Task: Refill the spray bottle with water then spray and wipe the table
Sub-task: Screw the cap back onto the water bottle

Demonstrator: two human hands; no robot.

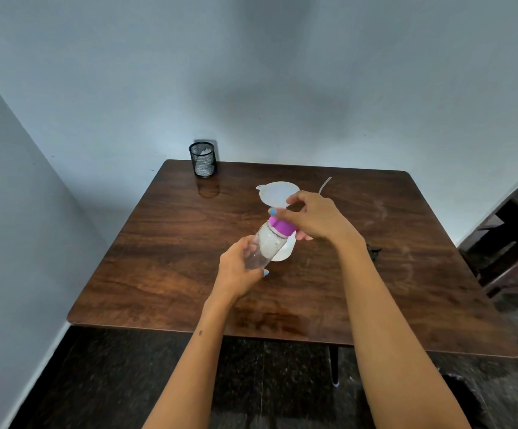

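Observation:
A clear water bottle with a purple cap is held tilted above the middle of the wooden table. My left hand grips its lower body. My right hand has its fingers curled round the purple cap. Right behind the bottle stands a white container with a white funnel above it; how the two join is hidden by my hands. A thin clear tube rises behind my right hand.
A black mesh cup stands at the table's far left corner against the wall. A small dark object peeks out beside my right forearm. Dark wooden furniture stands to the right of the table.

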